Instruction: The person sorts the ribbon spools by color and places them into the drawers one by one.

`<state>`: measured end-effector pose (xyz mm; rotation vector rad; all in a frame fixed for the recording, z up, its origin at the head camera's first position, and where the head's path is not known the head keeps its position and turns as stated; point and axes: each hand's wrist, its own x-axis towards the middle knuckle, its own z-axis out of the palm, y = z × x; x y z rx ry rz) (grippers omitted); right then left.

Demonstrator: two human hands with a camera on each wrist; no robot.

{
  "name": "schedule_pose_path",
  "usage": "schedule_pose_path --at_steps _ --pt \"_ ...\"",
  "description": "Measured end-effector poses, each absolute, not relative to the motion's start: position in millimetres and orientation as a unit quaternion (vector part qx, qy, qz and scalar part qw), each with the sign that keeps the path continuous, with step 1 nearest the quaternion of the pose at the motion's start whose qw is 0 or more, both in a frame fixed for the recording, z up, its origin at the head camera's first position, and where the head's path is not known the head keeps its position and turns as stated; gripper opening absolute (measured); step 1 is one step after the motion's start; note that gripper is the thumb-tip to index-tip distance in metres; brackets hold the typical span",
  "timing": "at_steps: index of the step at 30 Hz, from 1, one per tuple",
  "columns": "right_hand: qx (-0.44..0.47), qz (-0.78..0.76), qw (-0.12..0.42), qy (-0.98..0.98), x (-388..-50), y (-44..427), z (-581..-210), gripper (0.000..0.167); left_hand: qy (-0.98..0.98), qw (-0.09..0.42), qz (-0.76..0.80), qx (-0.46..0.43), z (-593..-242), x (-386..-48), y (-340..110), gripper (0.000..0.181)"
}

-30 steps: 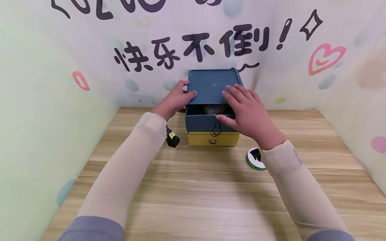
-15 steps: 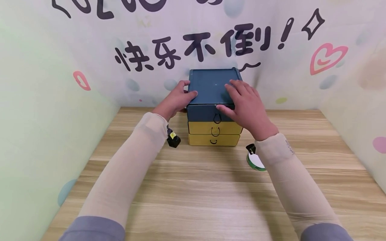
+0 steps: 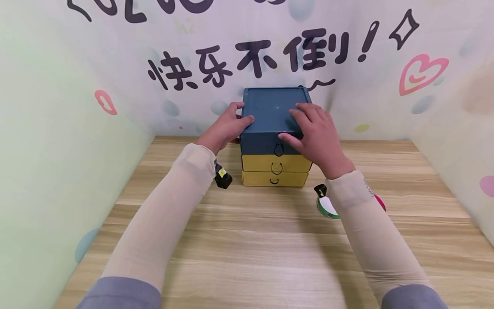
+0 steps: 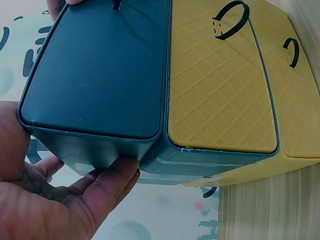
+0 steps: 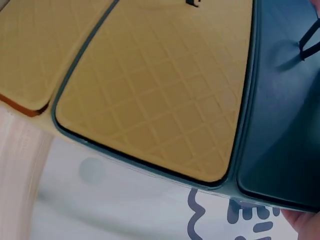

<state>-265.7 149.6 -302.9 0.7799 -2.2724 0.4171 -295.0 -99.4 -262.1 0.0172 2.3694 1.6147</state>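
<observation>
Plain dark-blue rectangular drawer front point(image 4: 97, 75); 2 yellow rectangular drawer fronts point(image 4: 220, 95) show diamond lattice; black loop pulls point(image 4: 245, 17); light-brown wood-grain tabletop point(image 3: 239, 253).

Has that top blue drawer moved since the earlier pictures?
Yes, the blue drawer has slid inward, toward the wall: it jutted out over the middle yellow drawer, whose front now shows.

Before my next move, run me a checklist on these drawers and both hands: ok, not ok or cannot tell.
1. Top blue drawer shut: ok, its front sits flush.
2. Middle yellow drawer shut: ok, level with its frame.
3. Bottom yellow drawer fully home: cannot tell; a dark edge shows at one corner in the right wrist view.
4. Left hand on the stack: ok, against its left side.
5. Right hand clear of the stack: not ok, it lies over the top front edge.
6. Contents: cannot tell, hidden inside.
</observation>
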Motion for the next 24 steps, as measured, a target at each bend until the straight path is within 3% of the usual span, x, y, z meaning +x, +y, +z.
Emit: schedule_pose_path --at_steps 15,19,24 --pt "0.357 0.184 0.454 -0.795 -232 157 -333 0.042 0.818 0.13 0.561 0.006 -261 -294 -99 0.066" --pt "0.377 0.167 0.434 -0.801 -220 159 -346 0.042 0.818 0.132 0.559 0.007 -261 -293 -98 0.066" --pt "0.397 0.161 0.354 -0.831 -203 155 -360 0.038 0.821 0.132 0.556 0.006 -261 -292 -98 0.066"
